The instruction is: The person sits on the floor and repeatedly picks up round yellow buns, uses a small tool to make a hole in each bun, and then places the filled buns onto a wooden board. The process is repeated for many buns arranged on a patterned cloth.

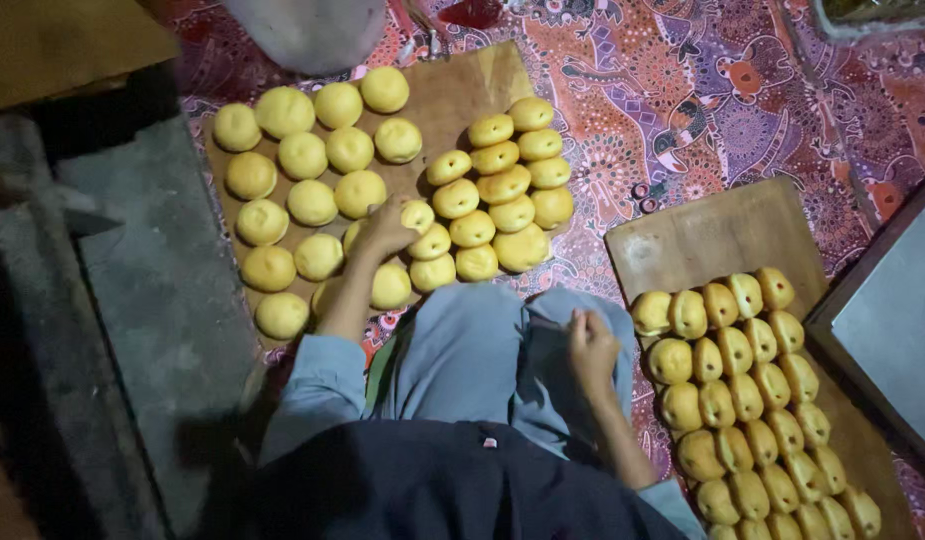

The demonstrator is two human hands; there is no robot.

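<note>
Dough balls (312, 200), round and pale yellow, lie in loose rows on the wooden board (452, 90) in front of my knees, and my left hand (382, 232) rests among them. In the head view, the only one I have, that hand's grip is curled down over one ball at the near middle of the board; the fingers hide it, so I cannot tell whether they hold it or only touch it. More smooth balls lie to the left of this grip and beyond it, while the dented, pressed pieces (497, 185) sit just to its right in tighter columns. These balls are round, with no long axis to speak of.

My right hand (590, 345) lies on my lap over the blue cloth (472, 350), fingers drawn in narrow around something thin that I cannot make out. It is well apart from the first board, so the left hand is far nearer the balls. To the right of this grip a second board (722, 230) carries shaped buns (742, 400) packed close. Open room remains at that board's far end; the patterned mat (682, 90) shows between the boards.
</note>
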